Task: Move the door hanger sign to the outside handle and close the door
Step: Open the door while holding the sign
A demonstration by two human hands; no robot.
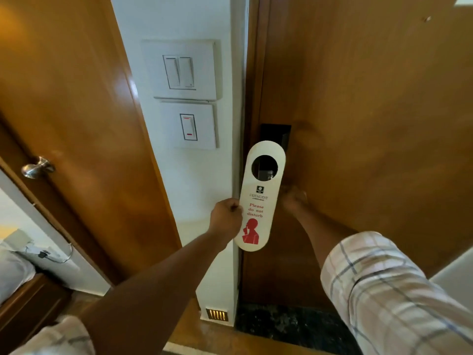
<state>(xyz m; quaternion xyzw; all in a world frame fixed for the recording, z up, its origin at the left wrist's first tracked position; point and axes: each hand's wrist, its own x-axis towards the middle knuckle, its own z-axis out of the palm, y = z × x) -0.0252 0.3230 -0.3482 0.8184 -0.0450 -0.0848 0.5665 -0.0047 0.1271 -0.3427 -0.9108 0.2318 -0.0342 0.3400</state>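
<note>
A white door hanger sign (259, 201) with red "Please do not disturb" print and a round hole at the top hangs upright in front of the door's edge. My left hand (226, 216) pinches its left edge at mid-height. Behind the sign sits the door's black lock plate (275, 133), partly seen through the hole. My right hand (294, 199) is down at the wooden door (371, 124) just right of the sign, blurred, apparently wrapped around the door handle, which I cannot see. The door looks shut against its frame.
A white wall strip (194, 175) left of the door carries two switch plates (183, 70). Further left stands another wooden door with a round metal knob (37, 167). A bed corner (12, 267) lies at lower left. Dark stone floor (286, 321) lies at the threshold.
</note>
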